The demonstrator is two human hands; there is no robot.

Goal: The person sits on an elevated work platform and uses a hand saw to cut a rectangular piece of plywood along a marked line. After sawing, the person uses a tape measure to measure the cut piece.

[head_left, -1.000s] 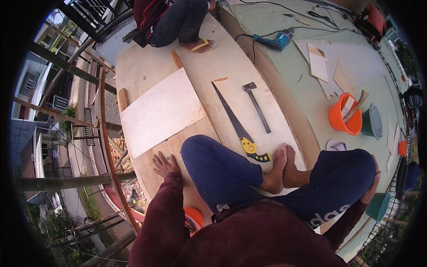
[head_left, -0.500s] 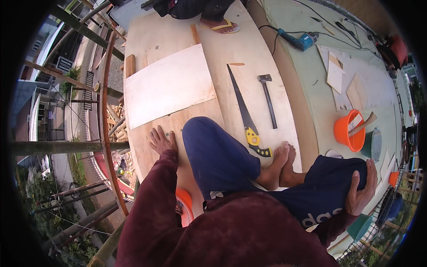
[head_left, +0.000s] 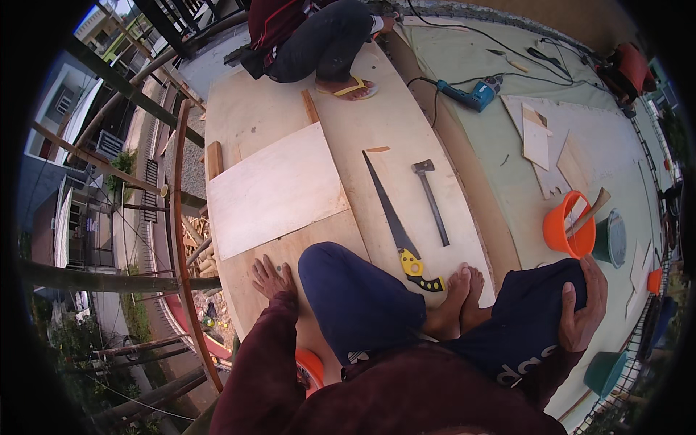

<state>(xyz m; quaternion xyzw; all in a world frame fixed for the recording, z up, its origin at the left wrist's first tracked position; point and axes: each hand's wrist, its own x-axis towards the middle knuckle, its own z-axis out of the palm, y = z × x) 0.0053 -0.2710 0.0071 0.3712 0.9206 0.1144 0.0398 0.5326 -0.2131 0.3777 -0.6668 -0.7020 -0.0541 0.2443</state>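
Observation:
My left hand lies flat on a plywood sheet, fingers spread, beside my bent knee. Beyond it rests a pale rectangular board, its near edge a little past my fingertips. My right hand drapes over my other knee, holding nothing, with the thumb apart from the fingers. In front of my feet lies a handsaw with a yellow and black handle, its blade pointing away. To the saw's right is a dark hammer-like tool with a straight shaft. Neither tool is touched.
A person in sandals squats at the far end. A blue corded power drill lies at the far right. Orange bucket and green bucket stand at right. Wooden scaffold poles and a drop border the left side.
My view has tilted upward, so the boards and tools appear lower and more of the squatting person shows. Both my hands keep their places on the plywood and knee.

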